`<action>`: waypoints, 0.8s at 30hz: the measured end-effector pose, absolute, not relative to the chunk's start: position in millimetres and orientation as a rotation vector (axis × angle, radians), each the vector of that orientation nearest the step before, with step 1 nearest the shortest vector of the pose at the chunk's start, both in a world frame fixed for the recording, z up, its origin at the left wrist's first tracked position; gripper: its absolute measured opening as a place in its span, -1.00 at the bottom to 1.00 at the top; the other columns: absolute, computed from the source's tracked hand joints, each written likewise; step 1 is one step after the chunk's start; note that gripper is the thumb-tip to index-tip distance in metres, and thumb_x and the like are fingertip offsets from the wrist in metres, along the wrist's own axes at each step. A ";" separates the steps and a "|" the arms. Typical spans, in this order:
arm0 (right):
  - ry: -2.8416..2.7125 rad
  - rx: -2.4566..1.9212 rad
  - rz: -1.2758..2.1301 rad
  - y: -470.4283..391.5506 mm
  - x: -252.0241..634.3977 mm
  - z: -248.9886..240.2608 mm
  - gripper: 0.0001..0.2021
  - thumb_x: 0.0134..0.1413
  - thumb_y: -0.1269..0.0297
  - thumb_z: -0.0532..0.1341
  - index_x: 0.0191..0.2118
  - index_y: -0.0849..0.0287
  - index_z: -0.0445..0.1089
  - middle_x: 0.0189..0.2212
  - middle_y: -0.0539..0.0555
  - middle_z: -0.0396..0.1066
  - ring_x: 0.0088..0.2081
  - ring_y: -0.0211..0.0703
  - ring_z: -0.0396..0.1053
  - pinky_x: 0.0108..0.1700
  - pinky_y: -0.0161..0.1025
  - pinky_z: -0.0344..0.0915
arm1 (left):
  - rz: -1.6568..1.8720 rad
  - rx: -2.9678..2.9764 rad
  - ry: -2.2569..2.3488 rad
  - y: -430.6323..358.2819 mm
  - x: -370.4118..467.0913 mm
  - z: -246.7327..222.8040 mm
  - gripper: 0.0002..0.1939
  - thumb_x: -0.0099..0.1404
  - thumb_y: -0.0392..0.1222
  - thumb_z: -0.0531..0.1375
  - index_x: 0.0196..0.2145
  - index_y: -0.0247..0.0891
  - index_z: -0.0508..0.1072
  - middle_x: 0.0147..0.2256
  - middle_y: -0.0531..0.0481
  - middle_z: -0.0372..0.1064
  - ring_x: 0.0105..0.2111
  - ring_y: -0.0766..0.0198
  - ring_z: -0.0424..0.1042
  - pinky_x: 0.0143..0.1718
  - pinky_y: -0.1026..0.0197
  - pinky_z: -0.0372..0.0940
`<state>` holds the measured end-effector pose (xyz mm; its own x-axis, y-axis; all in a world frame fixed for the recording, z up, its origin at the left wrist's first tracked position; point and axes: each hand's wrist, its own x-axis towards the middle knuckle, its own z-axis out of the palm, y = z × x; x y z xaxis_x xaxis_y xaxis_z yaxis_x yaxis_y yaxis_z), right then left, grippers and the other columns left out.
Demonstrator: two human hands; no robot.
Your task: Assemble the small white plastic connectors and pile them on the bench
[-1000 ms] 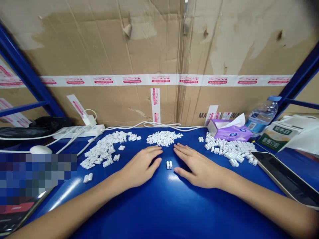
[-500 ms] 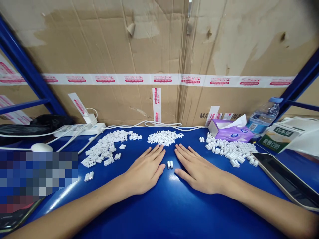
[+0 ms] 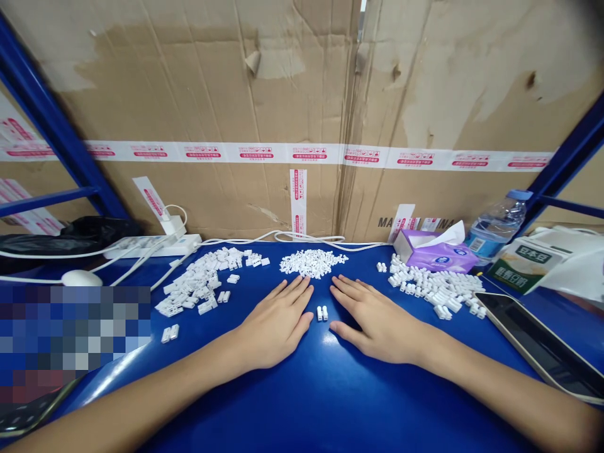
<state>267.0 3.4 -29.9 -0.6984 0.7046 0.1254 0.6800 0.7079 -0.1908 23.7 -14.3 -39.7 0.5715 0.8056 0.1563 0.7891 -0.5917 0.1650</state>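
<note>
My left hand (image 3: 278, 321) lies flat on the blue table, palm down and fingers stretched out, holding nothing. Palm down as well, my right hand (image 3: 377, 318) rests opposite it with its fingers and thumb apart. In the gap between my thumbs sits a small white two-way wire connector (image 3: 322, 313), touched by neither hand. Just beyond my fingertips is a heap of tiny white plastic pieces (image 3: 312, 262). Flat white connector housings (image 3: 195, 280) are piled left of my left hand. Several more white wire connectors (image 3: 431, 284) lie in a pile beyond my right hand.
A white power strip (image 3: 189, 241) with cables stands at the back left, near a black bag (image 3: 89, 233). On the right are a purple tissue pack (image 3: 436, 251), a water bottle (image 3: 500, 223), a green-and-white box (image 3: 526, 264) and a phone (image 3: 542, 343). Cardboard (image 3: 212, 82) backs the table.
Both hands stay flat in the same places. The camera view has shifted very slightly; nothing was picked up or moved.
</note>
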 end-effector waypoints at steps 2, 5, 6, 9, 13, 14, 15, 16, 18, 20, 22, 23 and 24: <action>-2.669 -1.034 0.202 1.0 265.1 -28.0 -0.36 0.33 0.03 0.13 0.40 0.24 0.14 0.38 0.30 0.13 0.39 0.24 0.07 0.34 0.27 0.09 | 0.345 2.721 1.376 -14.2 23.5 -40.1 -0.44 0.55 -0.08 -0.07 0.38 -0.41 0.17 0.39 -0.29 -0.02 0.41 -0.03 -0.03 0.38 -0.20 -0.02; -2.593 -0.840 0.251 -4.1 259.9 -24.0 -0.47 0.30 0.26 0.18 0.35 0.09 0.21 0.26 0.18 0.33 0.31 0.07 0.21 0.29 0.13 0.18 | 0.322 2.733 1.389 -14.1 23.5 -40.7 -0.43 0.55 -0.08 -0.08 0.38 -0.43 0.16 0.39 -0.30 -0.02 0.41 -0.02 -0.03 0.38 -0.20 -0.01; -2.581 -0.788 0.270 -5.5 258.0 -22.9 -0.53 0.29 0.31 0.19 0.29 0.07 0.27 0.20 0.15 0.40 0.27 0.03 0.25 0.26 0.09 0.19 | 0.313 2.735 1.393 -14.1 23.5 -40.7 -0.43 0.55 -0.08 -0.08 0.38 -0.44 0.16 0.39 -0.31 -0.02 0.41 -0.03 -0.03 0.38 -0.20 -0.01; -2.571 -0.725 0.292 -6.0 254.6 -21.2 -0.76 0.31 0.36 0.19 0.04 0.08 0.46 0.00 0.08 0.53 0.17 -0.03 0.33 0.19 0.01 0.19 | 0.287 2.737 1.400 -14.2 23.7 -40.2 -0.42 0.55 -0.07 -0.10 0.37 -0.46 0.17 0.40 -0.30 -0.04 0.42 -0.04 -0.05 0.39 -0.21 -0.02; -2.561 -0.767 0.226 3.6 259.3 -20.1 -0.92 0.27 0.37 0.24 -0.18 0.13 0.50 -0.17 0.04 0.57 0.04 -0.06 0.40 0.09 -0.05 0.15 | 0.245 2.726 1.421 -14.1 23.7 -38.7 -0.41 0.56 -0.04 -0.11 0.39 -0.42 0.14 0.41 -0.24 -0.07 0.42 -0.03 -0.08 0.40 -0.19 -0.04; -2.571 -0.799 0.199 7.4 262.3 -18.7 -0.93 0.24 0.39 0.25 -0.22 0.14 0.50 -0.20 0.04 0.57 -0.02 -0.07 0.42 0.05 -0.06 0.14 | 0.243 2.722 1.424 -14.0 23.7 -38.2 -0.41 0.56 -0.04 -0.11 0.40 -0.41 0.14 0.41 -0.23 -0.07 0.42 -0.03 -0.08 0.40 -0.18 -0.04; -2.587 -0.844 0.166 11.6 265.9 -16.7 -0.94 0.21 0.41 0.26 -0.26 0.15 0.49 -0.24 0.03 0.57 -0.07 -0.08 0.44 0.02 -0.08 0.14 | 0.243 2.718 1.425 -13.9 23.7 -37.7 -0.41 0.56 -0.04 -0.11 0.40 -0.41 0.14 0.41 -0.23 -0.07 0.42 -0.03 -0.08 0.40 -0.18 -0.05; -2.605 -0.911 0.127 16.0 270.1 -14.0 -0.92 0.18 0.45 0.26 -0.31 0.16 0.49 -0.28 0.03 0.57 -0.13 -0.10 0.45 -0.03 -0.10 0.14 | 0.237 2.714 1.426 -13.9 23.7 -37.2 -0.41 0.56 -0.04 -0.11 0.40 -0.41 0.14 0.41 -0.23 -0.08 0.42 -0.03 -0.08 0.41 -0.19 -0.05; -2.654 -1.037 0.028 25.3 280.1 -7.4 -0.90 0.13 0.48 0.27 -0.34 0.16 0.50 -0.32 0.03 0.57 -0.16 -0.08 0.47 -0.05 -0.10 0.13 | 0.214 2.706 1.429 -13.8 23.7 -36.4 -0.40 0.56 -0.03 -0.12 0.40 -0.41 0.13 0.42 -0.23 -0.09 0.43 -0.03 -0.10 0.41 -0.19 -0.06; -2.709 -1.192 -0.089 34.7 291.5 -0.3 -0.89 0.09 0.49 0.27 -0.36 0.16 0.53 -0.33 0.05 0.58 -0.16 -0.04 0.49 -0.07 -0.11 0.13 | 0.197 2.701 1.429 -13.8 23.6 -35.7 -0.40 0.56 -0.03 -0.13 0.41 -0.42 0.12 0.42 -0.23 -0.10 0.43 -0.03 -0.11 0.41 -0.20 -0.07; -2.741 -1.378 -0.210 43.4 303.2 5.8 -0.88 0.06 0.47 0.28 -0.33 0.14 0.56 -0.33 0.08 0.60 -0.18 0.01 0.51 -0.12 -0.11 0.14 | 0.201 2.700 1.423 -13.9 23.4 -35.4 -0.40 0.56 -0.03 -0.13 0.41 -0.42 0.12 0.42 -0.22 -0.11 0.43 -0.03 -0.11 0.41 -0.20 -0.07; -2.733 -1.464 -0.269 47.2 308.5 8.2 -0.85 0.06 0.46 0.29 -0.27 0.12 0.58 -0.32 0.09 0.61 -0.18 0.03 0.52 -0.14 -0.12 0.15 | 0.206 2.700 1.421 -13.9 23.3 -35.2 -0.40 0.56 -0.03 -0.12 0.41 -0.42 0.12 0.42 -0.22 -0.11 0.43 -0.03 -0.11 0.41 -0.20 -0.07; -2.735 -1.534 -0.333 50.5 313.1 10.1 -0.83 0.06 0.46 0.28 -0.25 0.10 0.59 -0.33 0.10 0.61 -0.18 0.05 0.52 -0.15 -0.12 0.16 | 0.205 2.700 1.419 -14.0 23.3 -35.1 -0.40 0.56 -0.03 -0.12 0.41 -0.42 0.12 0.42 -0.23 -0.11 0.43 -0.03 -0.11 0.41 -0.20 -0.07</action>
